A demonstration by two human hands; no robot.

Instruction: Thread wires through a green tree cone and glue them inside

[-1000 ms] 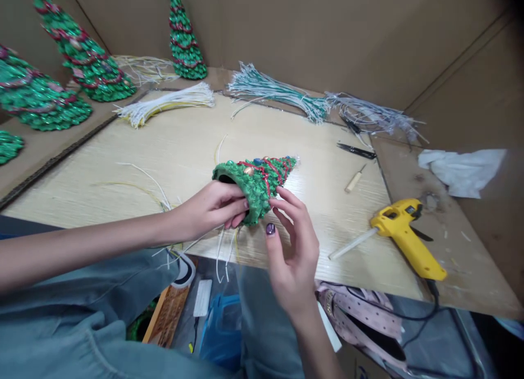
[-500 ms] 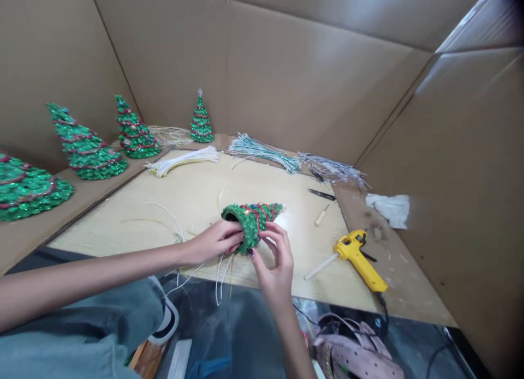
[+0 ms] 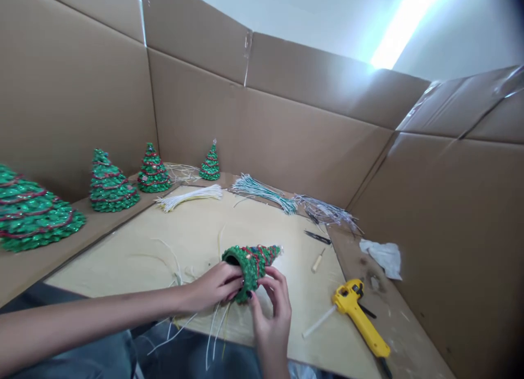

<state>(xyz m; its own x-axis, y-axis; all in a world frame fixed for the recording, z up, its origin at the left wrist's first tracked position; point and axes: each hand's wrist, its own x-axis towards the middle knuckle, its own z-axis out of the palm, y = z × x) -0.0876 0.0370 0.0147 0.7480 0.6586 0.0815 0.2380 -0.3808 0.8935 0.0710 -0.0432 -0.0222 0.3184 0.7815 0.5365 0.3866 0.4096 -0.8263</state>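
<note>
A small green Christmas tree ornament [image 3: 256,262] with red garland lies on its side, its hollow base toward the left and its clear tip to the right. My left hand [image 3: 216,286] reaches into the open base, its fingertips hidden inside against the rim. From the other side, my right hand [image 3: 273,300] pinches the tree's lower edge between thumb and fingers. White and yellow wires [image 3: 216,330] hang down below the base, near my left hand. More loose wires [image 3: 176,267] lie on the board left of the tree.
Several decorated trees [image 3: 112,185] stand along the left and back. Bundles of white wires [image 3: 190,197], teal wires [image 3: 266,192] and pale purple wires [image 3: 327,210] line the rear. At right are black snips [image 3: 317,237], an awl [image 3: 317,260], a yellow glue gun [image 3: 360,316] and white tissue [image 3: 382,257].
The camera view has tilted up, so everything sits lower in the picture. Both hands keep nearly the same hold on the tree.
</note>
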